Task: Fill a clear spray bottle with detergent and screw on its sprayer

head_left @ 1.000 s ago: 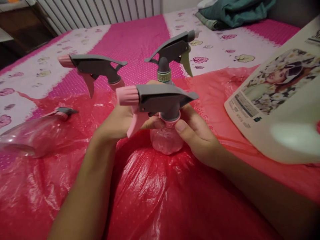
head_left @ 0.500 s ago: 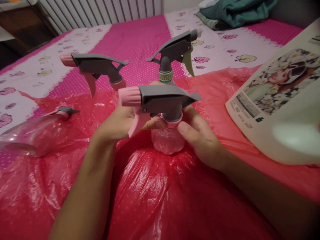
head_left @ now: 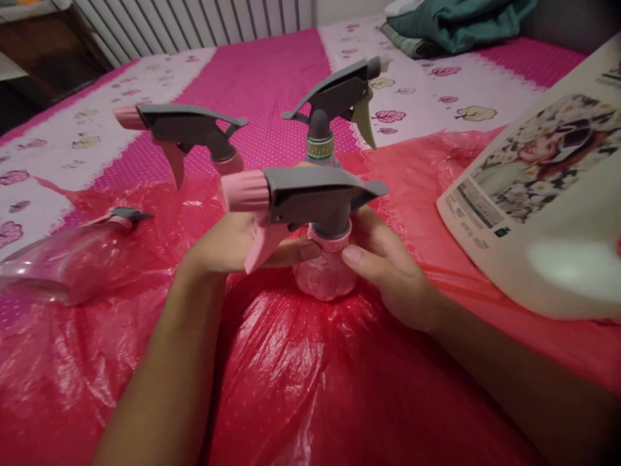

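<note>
Between my hands stands a clear spray bottle (head_left: 326, 275) with a pink-and-grey trigger head, its pink nozzle facing left. My left hand (head_left: 237, 244) is closed around the bottle from the left, with the thumb just below the pink collar. From the right, my right hand (head_left: 388, 275) grips the bottle near the same collar, the thumb resting at its side. Most fingers of both hands are hidden behind the bottle and trigger head. Behind it are a second pink-and-grey spray head (head_left: 189, 129) and a green-and-grey spray head (head_left: 334, 97), their bottles mostly hidden.
Another clear spray bottle (head_left: 63, 265) lies on its side at left. A large pale jug (head_left: 524, 259) with a picture label leans in at right. Red plastic sheeting (head_left: 272, 382) covers the near part of the patterned bedspread (head_left: 262, 71). Folded green cloth (head_left: 466, 26) lies at the back.
The held spray bottle's trigger head has shifted slightly left and turned a little, its nozzle now a bit farther left. Both hands keep their grip.
</note>
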{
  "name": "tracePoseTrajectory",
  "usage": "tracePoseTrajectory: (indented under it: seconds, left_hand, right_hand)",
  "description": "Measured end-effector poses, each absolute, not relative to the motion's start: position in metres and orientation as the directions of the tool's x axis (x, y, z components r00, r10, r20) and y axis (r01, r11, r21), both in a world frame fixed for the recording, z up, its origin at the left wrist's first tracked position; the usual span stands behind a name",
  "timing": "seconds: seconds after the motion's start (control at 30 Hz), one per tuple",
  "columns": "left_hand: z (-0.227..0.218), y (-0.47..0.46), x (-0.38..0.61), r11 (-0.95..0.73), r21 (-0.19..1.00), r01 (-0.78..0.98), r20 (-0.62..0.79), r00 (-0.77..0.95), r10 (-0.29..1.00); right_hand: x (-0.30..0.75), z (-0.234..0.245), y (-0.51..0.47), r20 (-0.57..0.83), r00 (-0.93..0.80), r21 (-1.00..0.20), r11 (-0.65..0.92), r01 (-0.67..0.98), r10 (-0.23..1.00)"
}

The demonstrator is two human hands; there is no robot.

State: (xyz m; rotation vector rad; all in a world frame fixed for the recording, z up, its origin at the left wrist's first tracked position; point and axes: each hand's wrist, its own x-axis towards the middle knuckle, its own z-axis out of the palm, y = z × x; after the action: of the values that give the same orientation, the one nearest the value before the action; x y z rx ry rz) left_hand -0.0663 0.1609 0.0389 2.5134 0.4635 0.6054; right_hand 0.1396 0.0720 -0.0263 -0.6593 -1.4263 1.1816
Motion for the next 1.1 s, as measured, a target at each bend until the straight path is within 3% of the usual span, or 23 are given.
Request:
tracePoseTrajectory:
  seconds: [0.07, 0.23, 0.43, 0.73, 1.1]
  left_hand:
    - [0.035, 0.164, -0.071, -0.793, 0.598, 0.113, 0.328, 0.868, 0.372]
    - [0.031, 0.164, -0.073, -0.769, 0.627, 0.127, 0.335, 0.847, 0.413]
    - [0.034, 0.165, -0.068, -0.823, 0.543, 0.167, 0.295, 0.88, 0.372]
    - [0.046, 0.159, -0.049, -0.75, 0.638, 0.173, 0.273, 0.86, 0.431]
    - [0.047, 0.157, -0.049, -0.737, 0.641, 0.212, 0.275, 0.834, 0.479]
  right_hand:
    - [0.14, -0.026, 0.072, 0.384, -0.225, -0.917, 0.341, -0.208, 0.896]
    - [0.141, -0.027, 0.072, 0.41, -0.227, -0.908, 0.373, -0.19, 0.883]
    - [0.139, -0.028, 0.071, 0.377, -0.202, -0.917, 0.334, -0.22, 0.904]
    - [0.14, -0.026, 0.07, 0.37, -0.221, -0.923, 0.331, -0.198, 0.902]
    - [0.142, -0.027, 0.07, 0.41, -0.229, -0.907, 0.369, -0.203, 0.883]
